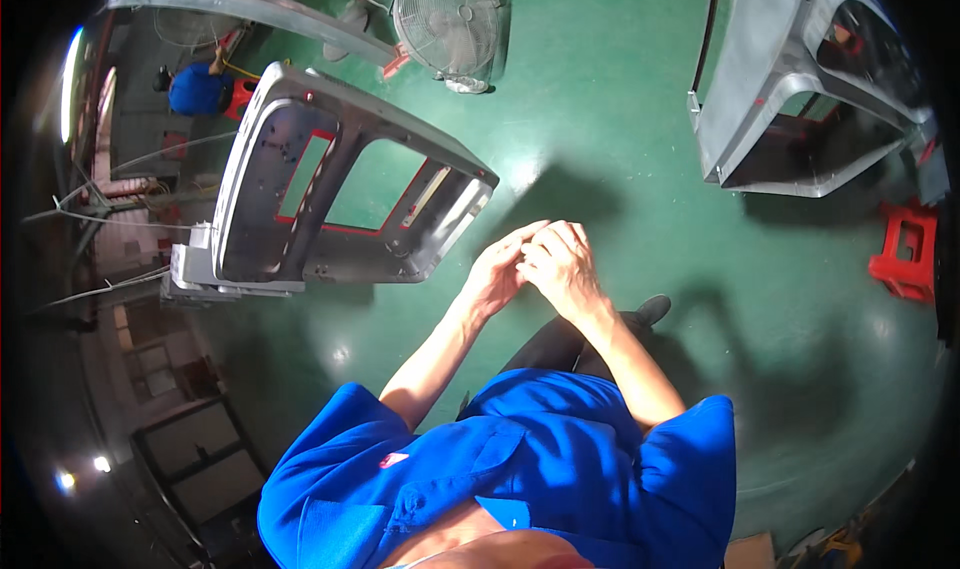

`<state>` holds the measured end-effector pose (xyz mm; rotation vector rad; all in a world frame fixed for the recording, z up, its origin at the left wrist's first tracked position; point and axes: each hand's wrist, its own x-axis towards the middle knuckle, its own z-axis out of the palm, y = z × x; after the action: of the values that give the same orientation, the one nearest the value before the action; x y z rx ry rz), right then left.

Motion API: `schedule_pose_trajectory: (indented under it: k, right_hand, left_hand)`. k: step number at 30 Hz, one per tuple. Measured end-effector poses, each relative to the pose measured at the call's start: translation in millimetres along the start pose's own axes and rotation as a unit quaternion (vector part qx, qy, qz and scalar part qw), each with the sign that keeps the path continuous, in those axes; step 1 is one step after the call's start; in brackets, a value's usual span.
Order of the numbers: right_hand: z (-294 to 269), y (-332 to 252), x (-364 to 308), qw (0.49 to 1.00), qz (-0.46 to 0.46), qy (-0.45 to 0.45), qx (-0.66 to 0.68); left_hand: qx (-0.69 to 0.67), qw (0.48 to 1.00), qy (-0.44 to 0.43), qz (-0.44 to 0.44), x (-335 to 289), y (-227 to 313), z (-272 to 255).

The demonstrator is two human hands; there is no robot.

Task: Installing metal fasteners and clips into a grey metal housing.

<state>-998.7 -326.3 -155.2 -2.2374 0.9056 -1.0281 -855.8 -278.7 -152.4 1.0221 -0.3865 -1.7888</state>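
My two hands meet in front of my body, above the floor. The fingers of my left hand [495,275] are bent and pressed against those of my right hand [563,269], which curl over from the right. Whatever may lie between the fingertips is hidden or too small to name. Closest to my hands, on the left, is a large grey moulded shell [341,159] with rectangular openings edged in red. It sits raised and tilted, a short gap away from my left hand.
A second grey shell [745,89] stands at the far right, with a red stool [907,253] below it. A round floor fan [447,24] is at the back. Far left, a person in blue [197,90] is near a grey curved beam [250,7]. Thin cords [130,221] stretch across the left side.
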Motion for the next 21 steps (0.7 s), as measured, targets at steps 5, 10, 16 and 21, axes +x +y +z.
schedule_pose_trajectory:
  k: [5,10,16,21]
  right_hand:
    - [-56,27,-7,0.994,-0.025,0.046,-0.094]
    - [-114,49,-17,0.991,0.047,0.059,-0.115]
    - [-160,56,-14,0.984,0.026,0.051,-0.167]
    - [-180,71,-12,0.985,0.032,0.087,-0.146]
  left_hand:
    - [-0.088,0.995,-0.006,-0.054,49,-20,57]
    - [-0.11,0.989,-0.027,-0.092,76,-45,105]
    - [-0.159,0.98,-0.056,-0.101,94,-39,151]
    - [-0.123,0.984,-0.043,-0.119,118,-31,179]
